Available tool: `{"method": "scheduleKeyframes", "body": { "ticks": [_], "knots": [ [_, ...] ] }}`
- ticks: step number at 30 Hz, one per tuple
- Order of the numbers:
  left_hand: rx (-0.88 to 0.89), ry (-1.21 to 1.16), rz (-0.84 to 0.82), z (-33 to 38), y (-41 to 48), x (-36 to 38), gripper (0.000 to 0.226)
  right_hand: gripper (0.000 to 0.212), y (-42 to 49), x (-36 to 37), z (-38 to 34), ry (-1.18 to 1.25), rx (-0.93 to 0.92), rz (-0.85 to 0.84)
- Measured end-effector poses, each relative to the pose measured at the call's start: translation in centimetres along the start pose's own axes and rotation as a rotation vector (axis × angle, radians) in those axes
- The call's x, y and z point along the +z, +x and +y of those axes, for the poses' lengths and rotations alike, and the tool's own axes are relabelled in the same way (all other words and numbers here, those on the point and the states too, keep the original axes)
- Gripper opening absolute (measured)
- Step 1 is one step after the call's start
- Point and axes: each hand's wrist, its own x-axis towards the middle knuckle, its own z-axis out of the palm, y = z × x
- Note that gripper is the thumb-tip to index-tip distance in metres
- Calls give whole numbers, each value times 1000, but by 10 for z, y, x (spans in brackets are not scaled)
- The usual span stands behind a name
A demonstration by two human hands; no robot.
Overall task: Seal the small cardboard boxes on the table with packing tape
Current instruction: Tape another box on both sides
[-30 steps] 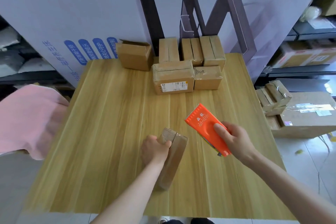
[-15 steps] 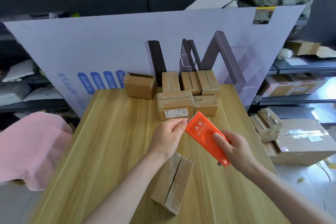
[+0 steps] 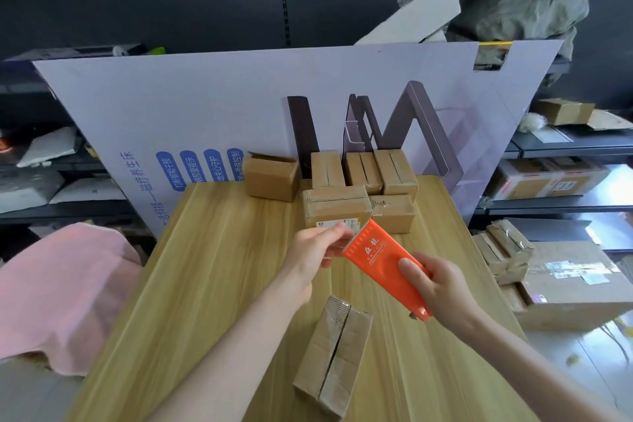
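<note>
The right hand [image 3: 442, 288] wraps its fingers round the rear of a smooth, wedge-shaped orange tape dispenser [image 3: 380, 260], thumb pressed on its flat top; the left hand [image 3: 310, 250] pinches the toothed front edge; below both grips, nearer the person, a small cardboard box [image 3: 334, 356] of creased brown card lies on the wood-grain table [image 3: 212, 284], its centre seam a dark slit; beyond the grips stand taped boxes [image 3: 337, 204] and one open-flapped box [image 3: 272, 178], its inside hidden.

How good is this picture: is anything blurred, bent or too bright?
Head view: wide-angle bending, the table edges splay outward; head view: the left hand looks slightly smeared at its fingertips beside the orange tape dispenser; head view: the floor at right is brightly lit, shadows on the table are soft.
</note>
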Motion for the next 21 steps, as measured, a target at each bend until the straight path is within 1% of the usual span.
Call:
{"method": "scheduleKeyframes", "body": {
  "ticks": [3,5,7,10,11,13,17,21],
  "knots": [
    [-66,-14,75,-2,8,0,14,55,2,3,0,-52,-30,2],
    [-84,-21,135,-4,15,0,10,57,4,6,-3,-95,-48,12],
    [-91,-27,198,-6,21,0,5,53,3,9,-7,-158,-49,33],
    [-93,-26,266,-9,31,-1,18,32,5,13,-13,-247,-27,46],
    [-89,-21,275,-10,35,-3,21,27,6,12,-14,-273,-21,47],
    [-79,-26,311,-11,43,-13,20,27,5,3,-11,-325,-4,46],
    [-110,-32,417,-24,59,-42,11,24,-5,-23,16,-367,105,17],
    [-199,-34,417,-62,69,-34,6,24,-7,-30,33,-458,181,-56]
  ]
}}
